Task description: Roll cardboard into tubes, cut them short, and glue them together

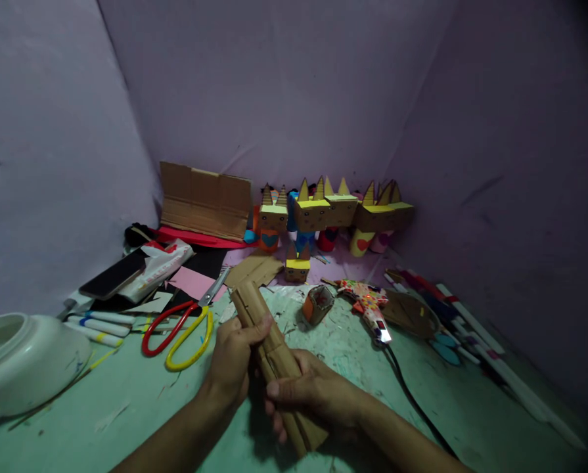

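Note:
A long piece of brown cardboard (pixel 275 351), creased lengthwise and curled into a rough tube, is held at a slant above the green table. My left hand (pixel 233 355) grips its upper part, thumb lying across the front. Lower down, my right hand (pixel 313 389) wraps round it with the thumb on top and the fingers behind. Just beyond the cardboard stands a small open cardboard tube (pixel 318 305) with an orange side. Scissors (pixel 195 322) with one red and one yellow handle lie left of my left hand.
A glue gun (pixel 367 305) with a black cord lies at right, near several markers (pixel 471 322). Cardboard animal figures (pixel 311 213) stand at the back beside a folded cardboard sheet (pixel 205 202). At left are a white pot (pixel 32 361), more markers (pixel 101 325) and a phone (pixel 113 274).

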Available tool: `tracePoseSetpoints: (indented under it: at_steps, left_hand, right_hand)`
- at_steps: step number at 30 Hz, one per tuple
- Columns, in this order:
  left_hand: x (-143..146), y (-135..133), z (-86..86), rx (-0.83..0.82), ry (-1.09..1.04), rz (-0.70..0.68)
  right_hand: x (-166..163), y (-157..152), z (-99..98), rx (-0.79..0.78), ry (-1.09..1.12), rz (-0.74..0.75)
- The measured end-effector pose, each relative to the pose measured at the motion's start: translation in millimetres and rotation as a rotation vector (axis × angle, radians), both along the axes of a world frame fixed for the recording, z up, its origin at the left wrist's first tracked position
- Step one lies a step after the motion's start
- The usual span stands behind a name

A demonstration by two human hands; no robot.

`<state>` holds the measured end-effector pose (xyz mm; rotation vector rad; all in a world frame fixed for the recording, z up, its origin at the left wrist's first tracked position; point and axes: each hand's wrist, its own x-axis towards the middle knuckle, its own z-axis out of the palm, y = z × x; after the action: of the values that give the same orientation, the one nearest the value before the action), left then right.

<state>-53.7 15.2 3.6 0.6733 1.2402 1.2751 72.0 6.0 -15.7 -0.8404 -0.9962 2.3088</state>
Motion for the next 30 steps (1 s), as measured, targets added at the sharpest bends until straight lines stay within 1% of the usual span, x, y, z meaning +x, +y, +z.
tracePoseSetpoints:
  at_steps: [2,6,10,14,17,21,26,28,29,30]
  left_hand:
    - [-2.3,3.6,1.7,-0.009,-0.019,0.023]
    - [-8.5,9.5,0.8,0.033,-0.046,0.102]
    - [-12.8,16.6,1.0,0.066,-0.072,0.173]
    - [-14.0,22.1,5.7,0.093,-0.082,0.248]
    - [-14.1,22.3,9.7,0.099,-0.085,0.270]
    - [-14.3,21.0,12.0,0.106,-0.088,0.294]
    - [-16.1,21.8,13.0,0.122,-0.080,0.286]
    - [-21.0,24.4,14.8,0.124,-0.078,0.271]
    - [-25.2,26.6,15.8,0.127,-0.079,0.263]
    - [-30.4,29.6,16.6,0.131,-0.081,0.256]
  right_hand:
    - [-1.2,-0.9,1.4,-0.011,-0.020,0.001]
    - [-4.3,-1.9,1.9,-0.012,-0.036,0.010]
    - [-6.7,-2.2,-3.9,-0.008,-0.028,0.042]
    - [-7.7,-3.4,-8.9,-0.015,-0.053,0.083]
    - [-7.9,-3.8,-9.1,-0.032,-0.064,0.083]
    - [-8.0,-3.3,-7.0,-0.015,-0.067,0.081]
    - [-7.2,-6.6,-1.9,-0.001,-0.108,0.106]
    - [-3.7,-6.9,2.1,0.054,-0.092,0.141]
    - [-0.5,-5.7,4.9,0.123,-0.111,0.137]
    - [3.9,-3.4,8.2,0.220,-0.168,0.095]
